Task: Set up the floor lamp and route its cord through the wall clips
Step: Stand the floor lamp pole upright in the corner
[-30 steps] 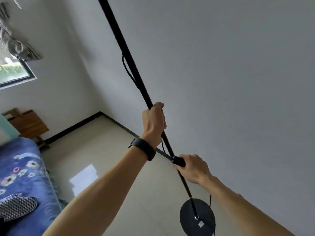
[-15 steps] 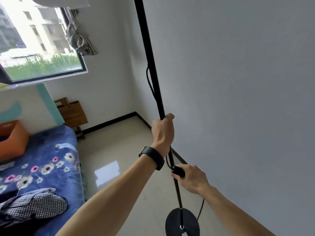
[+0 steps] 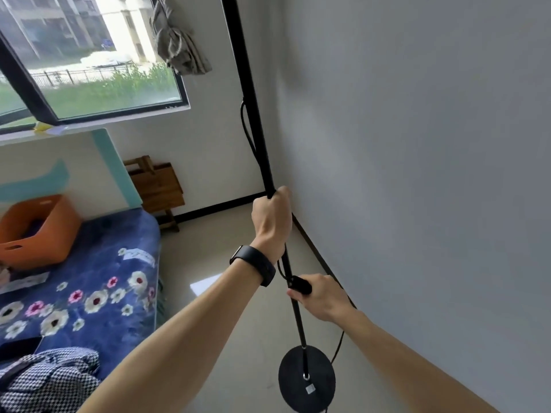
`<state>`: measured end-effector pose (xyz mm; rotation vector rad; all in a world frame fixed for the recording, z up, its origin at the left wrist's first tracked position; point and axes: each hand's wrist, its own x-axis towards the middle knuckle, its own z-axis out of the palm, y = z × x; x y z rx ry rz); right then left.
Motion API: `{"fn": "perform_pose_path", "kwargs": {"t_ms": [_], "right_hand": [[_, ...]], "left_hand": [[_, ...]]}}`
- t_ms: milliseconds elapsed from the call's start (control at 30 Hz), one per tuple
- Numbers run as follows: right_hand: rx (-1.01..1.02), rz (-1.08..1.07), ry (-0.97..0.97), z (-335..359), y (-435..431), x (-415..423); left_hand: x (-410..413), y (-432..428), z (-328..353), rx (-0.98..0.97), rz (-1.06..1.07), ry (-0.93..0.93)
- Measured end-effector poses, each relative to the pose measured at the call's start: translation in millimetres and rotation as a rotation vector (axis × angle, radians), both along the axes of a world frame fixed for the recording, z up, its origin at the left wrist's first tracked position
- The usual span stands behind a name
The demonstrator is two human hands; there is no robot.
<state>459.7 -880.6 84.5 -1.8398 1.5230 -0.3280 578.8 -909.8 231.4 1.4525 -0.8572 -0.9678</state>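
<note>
I have the floor lamp's black pole [image 3: 252,93] running from the top edge at about 12 o'clock down through the middle of my view to its round black base [image 3: 307,380], which sits on the pale floor [image 3: 238,293] at roughly 6 o'clock, close to the grey wall [image 3: 417,174] on the right. My left hand [image 3: 269,225] is wrapped around the pole near the centre of the frame, its grip closed tight on the shaft, with a dark watch [image 3: 255,263] on that wrist. Just below it, toward 5 o'clock, my right hand [image 3: 323,296] has its grip pinched on a small black inline switch [image 3: 300,286] that sits right against the pole. The black cord [image 3: 247,129] leaves the pole high up at about 12 o'clock, bows out a little to the left, and runs down beside the shaft to my left hand; another stretch of it drops from under my right hand and trails to the floor beside the base, at about 5 o'clock. Off at 9 o'clock there is a bed with a blue flowered cover [image 3: 98,278] carrying an orange bin [image 3: 35,231], and at 11 o'clock a window [image 3: 89,70] with a grey cloth [image 3: 179,43] hanging by its frame. A folded wooden stand [image 3: 155,186] leans against the far wall at about 10 o'clock.
</note>
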Motion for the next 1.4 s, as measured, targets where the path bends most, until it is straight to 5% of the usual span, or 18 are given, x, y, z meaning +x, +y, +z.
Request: {"fn": "perform_pose_path", "kwargs": {"t_ms": [800, 1400], "right_hand": [[0.079, -0.061, 0.023, -33, -587, 135], [-0.061, -0.102, 0.072, -149, -1033, 233]], "left_hand": [[138, -583, -32, 0.128, 0.09, 0.121], [186, -1039, -130, 0.288, 0.167, 0.021]]}}
